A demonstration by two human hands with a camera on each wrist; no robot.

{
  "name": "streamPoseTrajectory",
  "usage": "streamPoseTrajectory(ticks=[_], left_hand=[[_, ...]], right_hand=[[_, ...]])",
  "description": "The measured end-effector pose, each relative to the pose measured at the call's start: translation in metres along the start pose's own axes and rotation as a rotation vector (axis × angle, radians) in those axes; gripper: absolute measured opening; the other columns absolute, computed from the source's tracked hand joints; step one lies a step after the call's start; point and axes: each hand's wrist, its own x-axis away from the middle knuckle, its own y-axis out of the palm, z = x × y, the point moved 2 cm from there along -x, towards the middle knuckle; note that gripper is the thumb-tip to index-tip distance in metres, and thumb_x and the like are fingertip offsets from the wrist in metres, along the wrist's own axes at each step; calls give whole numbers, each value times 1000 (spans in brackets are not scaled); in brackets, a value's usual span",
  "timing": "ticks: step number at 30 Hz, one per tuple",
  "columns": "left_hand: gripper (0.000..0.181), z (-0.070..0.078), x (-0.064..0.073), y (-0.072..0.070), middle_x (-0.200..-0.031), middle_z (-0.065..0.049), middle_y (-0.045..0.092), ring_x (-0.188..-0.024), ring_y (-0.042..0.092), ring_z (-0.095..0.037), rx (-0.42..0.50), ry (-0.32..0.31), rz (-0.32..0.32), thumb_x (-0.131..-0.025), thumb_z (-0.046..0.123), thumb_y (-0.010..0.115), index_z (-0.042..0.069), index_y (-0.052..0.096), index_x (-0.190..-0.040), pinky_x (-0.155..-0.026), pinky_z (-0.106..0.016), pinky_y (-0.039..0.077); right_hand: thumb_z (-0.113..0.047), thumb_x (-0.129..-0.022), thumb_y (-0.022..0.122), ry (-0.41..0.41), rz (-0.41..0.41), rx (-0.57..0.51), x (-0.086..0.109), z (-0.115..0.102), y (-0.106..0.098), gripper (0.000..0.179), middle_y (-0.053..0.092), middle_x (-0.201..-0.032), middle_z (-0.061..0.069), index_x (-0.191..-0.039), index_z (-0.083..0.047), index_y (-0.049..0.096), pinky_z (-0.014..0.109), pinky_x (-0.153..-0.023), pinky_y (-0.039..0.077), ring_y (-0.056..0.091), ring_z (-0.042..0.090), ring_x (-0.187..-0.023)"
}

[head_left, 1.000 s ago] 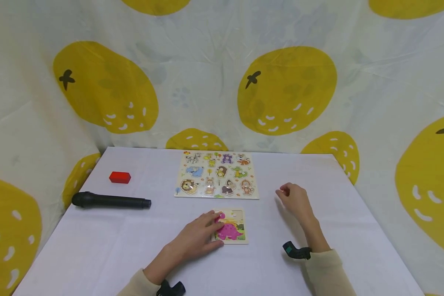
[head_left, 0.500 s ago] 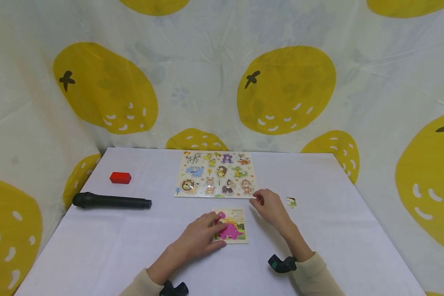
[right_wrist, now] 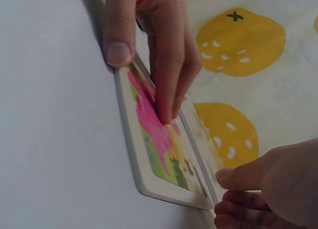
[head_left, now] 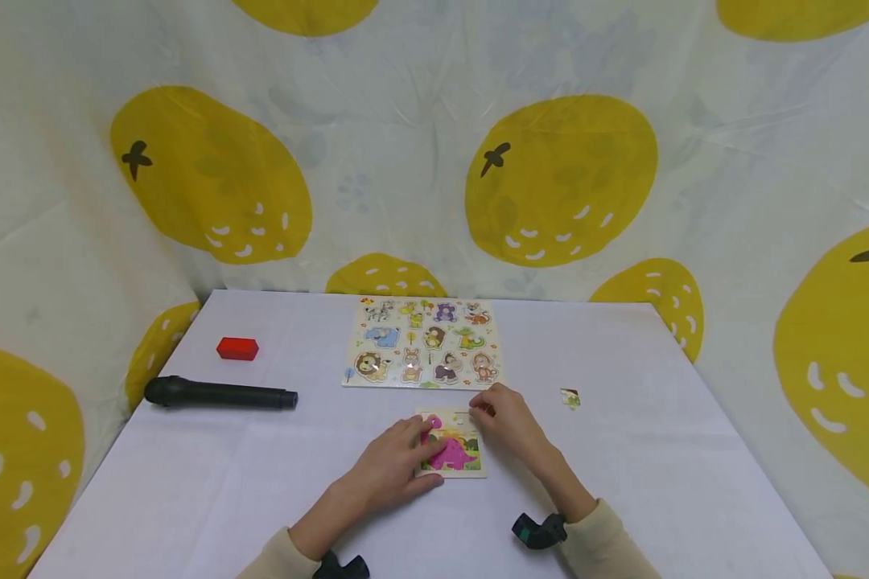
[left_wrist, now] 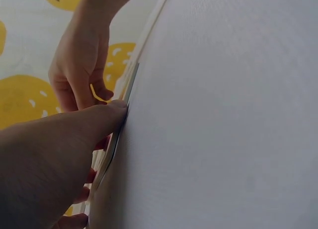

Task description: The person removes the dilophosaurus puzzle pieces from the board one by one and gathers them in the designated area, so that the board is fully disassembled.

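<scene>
A small jigsaw puzzle (head_left: 452, 454) with a pink dinosaur in a pale wooden frame lies on the white table. My left hand (head_left: 394, 458) rests on its left side; a fingertip presses the picture and the thumb (right_wrist: 119, 54) lies at the frame's near edge. At the upper right corner is my right hand (head_left: 508, 418), thumb and fingertips together, pinching what looks like a small puzzle piece, mostly hidden by the fingers. A bare pale area shows in the picture's upper part. One loose puzzle piece (head_left: 570, 398), green and brown, lies to the right of my right hand.
Behind the small puzzle lies a larger animal puzzle board (head_left: 423, 342). At the left are a black microphone (head_left: 220, 394) and a red block (head_left: 237, 348). A curtain (head_left: 405, 161) printed with yellow fruit hangs around the table.
My right hand has moved left from the table's right side to the small puzzle's upper right corner, uncovering the loose piece. My left hand has stayed on the puzzle.
</scene>
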Motion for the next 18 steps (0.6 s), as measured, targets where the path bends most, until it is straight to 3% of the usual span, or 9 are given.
streamPoseTrajectory(ticks=[6,12,18], left_hand=[[57,0,0,2,-152,-6,48,-144,42,-30,-9,5,4,-96,59,56,30,54,-145,-117,-47,40],[56,0,0,4,-148,-8,51,-141,46,-31,-33,48,66,-95,57,58,28,57,-143,-115,-47,42],[56,-1,1,5,-148,-8,51,-141,46,-31,-39,52,76,-95,57,58,28,57,-143,-116,-46,41]], right_hand=[[-13,-90,74,-45,-35,11,4,-7,11,6,62,-85,-3,-90,-9,78,22,-68,45,51,8,-76],[-17,-93,72,-3,-59,46,6,-8,20,7,58,-90,-3,-90,-10,73,26,-73,50,51,8,-79],[-16,-98,64,3,-84,74,8,-9,26,6,52,-94,-2,-95,-11,63,26,-73,50,50,10,-80]])
